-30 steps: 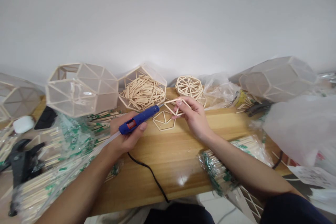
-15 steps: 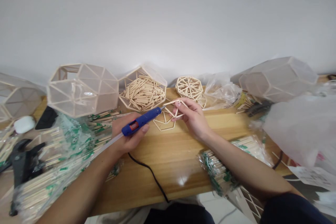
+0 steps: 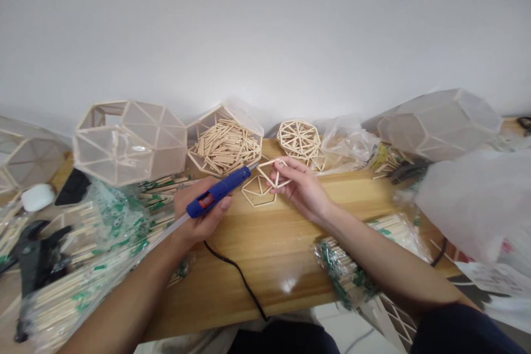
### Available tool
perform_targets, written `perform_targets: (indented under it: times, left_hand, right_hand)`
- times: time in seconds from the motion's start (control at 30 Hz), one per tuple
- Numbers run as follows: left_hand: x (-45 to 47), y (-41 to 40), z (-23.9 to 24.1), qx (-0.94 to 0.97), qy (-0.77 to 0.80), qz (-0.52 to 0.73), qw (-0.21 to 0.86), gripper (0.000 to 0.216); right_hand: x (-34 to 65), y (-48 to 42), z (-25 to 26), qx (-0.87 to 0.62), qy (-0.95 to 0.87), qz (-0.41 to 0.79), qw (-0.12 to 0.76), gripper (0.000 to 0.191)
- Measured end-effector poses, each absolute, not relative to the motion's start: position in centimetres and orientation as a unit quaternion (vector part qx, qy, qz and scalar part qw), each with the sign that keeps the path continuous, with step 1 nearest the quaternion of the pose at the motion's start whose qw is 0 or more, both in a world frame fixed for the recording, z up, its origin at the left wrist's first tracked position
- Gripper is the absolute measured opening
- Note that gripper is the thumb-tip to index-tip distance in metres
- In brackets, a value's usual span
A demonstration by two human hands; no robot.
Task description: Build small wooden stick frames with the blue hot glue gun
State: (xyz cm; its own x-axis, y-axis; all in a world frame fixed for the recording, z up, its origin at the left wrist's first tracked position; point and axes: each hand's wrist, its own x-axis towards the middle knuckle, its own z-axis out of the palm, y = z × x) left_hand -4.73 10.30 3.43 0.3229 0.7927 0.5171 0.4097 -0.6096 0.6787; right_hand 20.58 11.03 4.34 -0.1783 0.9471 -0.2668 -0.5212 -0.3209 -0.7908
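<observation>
My left hand is wrapped round a blue hot glue gun, with a long clear glue stick trailing from its back end. The gun's nozzle points at a small frame of thin wooden sticks, close to its left corner; whether they touch I cannot tell. My right hand pinches that frame by its right side, between thumb and fingers, above the table. Below it a flat stick frame with inner spokes lies on the wood. Part of this lower frame is hidden behind the held one.
Behind my hands stand a polygonal holder full of short sticks and a stack of stick frames. Translucent faceted shells line the wall. Bagged sticks lie left, another bundle right. A black cord crosses the wooden table.
My left hand has drawn the glue gun slightly back to the left. The frame in my right hand has turned and now shows more of its outline.
</observation>
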Motion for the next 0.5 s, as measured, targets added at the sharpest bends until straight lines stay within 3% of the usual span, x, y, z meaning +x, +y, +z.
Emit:
perform_targets:
  times: [0.5]
  left_hand:
    - [-4.4, 10.42, 4.02, 0.804, 0.38, 0.419, 0.185, 0.017]
  right_hand:
    - [20.76, 11.14, 4.15, -0.377, -0.263, 0.73, 0.506, 0.031]
